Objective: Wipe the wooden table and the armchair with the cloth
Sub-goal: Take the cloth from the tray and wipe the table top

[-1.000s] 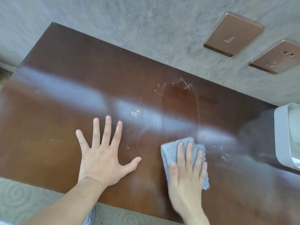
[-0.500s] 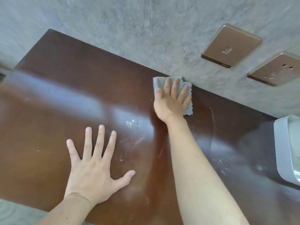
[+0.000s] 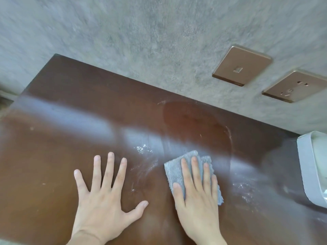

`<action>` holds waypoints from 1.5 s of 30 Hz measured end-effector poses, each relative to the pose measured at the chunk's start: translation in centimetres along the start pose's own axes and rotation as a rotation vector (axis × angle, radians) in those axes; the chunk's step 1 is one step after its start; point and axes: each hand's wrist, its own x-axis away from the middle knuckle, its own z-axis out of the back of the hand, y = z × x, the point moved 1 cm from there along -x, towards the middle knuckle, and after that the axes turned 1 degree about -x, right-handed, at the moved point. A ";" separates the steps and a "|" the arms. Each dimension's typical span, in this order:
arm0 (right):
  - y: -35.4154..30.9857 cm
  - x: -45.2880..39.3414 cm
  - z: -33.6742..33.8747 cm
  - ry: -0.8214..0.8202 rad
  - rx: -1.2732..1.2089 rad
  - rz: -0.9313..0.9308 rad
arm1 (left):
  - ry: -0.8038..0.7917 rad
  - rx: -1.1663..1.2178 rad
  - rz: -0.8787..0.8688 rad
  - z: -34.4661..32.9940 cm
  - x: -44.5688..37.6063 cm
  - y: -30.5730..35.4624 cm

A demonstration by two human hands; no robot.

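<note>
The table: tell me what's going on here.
A person is wiping the wooden table with a grey cloth. The right hand lies flat on the cloth, pressing it to the surface near the front edge. The left hand is spread open on bare wood beside it, not touching the cloth. A darker wiped patch shows near the wall, while white specks remain between the hands and to the right. A white container sits at the right edge.

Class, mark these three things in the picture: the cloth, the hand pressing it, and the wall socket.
cloth [image 3: 174, 169]: head view, bare fuzzy left part.
right hand [image 3: 198, 200]: head view, back of the hand.
wall socket [image 3: 297, 86]: head view, middle of the faceplate.
</note>
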 end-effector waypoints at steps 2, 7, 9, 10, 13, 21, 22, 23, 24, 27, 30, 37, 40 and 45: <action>-0.4 -2.5 0.4 0.050 -0.011 -0.103 | 0.009 0.002 -0.004 -0.1 0.0 -0.1; -1.8 -13.0 3.1 0.136 -0.060 -0.389 | 0.045 0.017 -0.001 -0.4 -0.1 -0.1; -2.8 -16.5 3.9 0.101 -0.084 -0.474 | 0.047 0.025 -0.006 -0.5 -0.2 0.0; -3.5 -17.6 4.1 0.073 -0.098 -0.496 | 0.046 0.025 -0.009 -0.6 -0.2 0.0; -6.4 -19.4 4.0 0.040 -0.119 -0.425 | 0.045 0.029 -0.006 -0.6 -0.2 0.0; -9.5 -18.1 3.4 0.010 -0.089 0.162 | 0.001 -0.019 -0.001 0.0 -0.2 0.0; -8.6 -17.6 3.5 0.009 -0.103 0.190 | -0.009 -0.028 0.002 0.0 -0.2 0.0; -7.8 -16.7 3.6 0.006 -0.120 0.211 | -0.018 -0.038 0.004 0.1 -0.3 0.0; -7.1 -15.6 3.5 0.000 -0.136 0.221 | -0.027 -0.048 0.006 0.2 -0.3 0.1; -5.2 -10.8 2.6 -0.008 -0.139 0.210 | -0.040 -0.059 0.013 0.3 -0.1 0.2; -2.8 -5.4 1.8 -0.030 -0.114 0.186 | -0.038 -0.056 0.008 0.3 0.0 0.1; -2.3 -5.5 2.1 -0.052 -0.137 0.128 | -0.033 -0.036 0.006 0.3 -0.2 0.1; -5.5 -11.6 3.1 -0.058 -0.190 0.197 | -0.039 -0.037 0.010 0.5 -0.3 0.2; -11.0 -19.0 3.7 -0.127 -0.196 0.326 | -0.047 -0.043 0.022 0.6 -0.2 0.2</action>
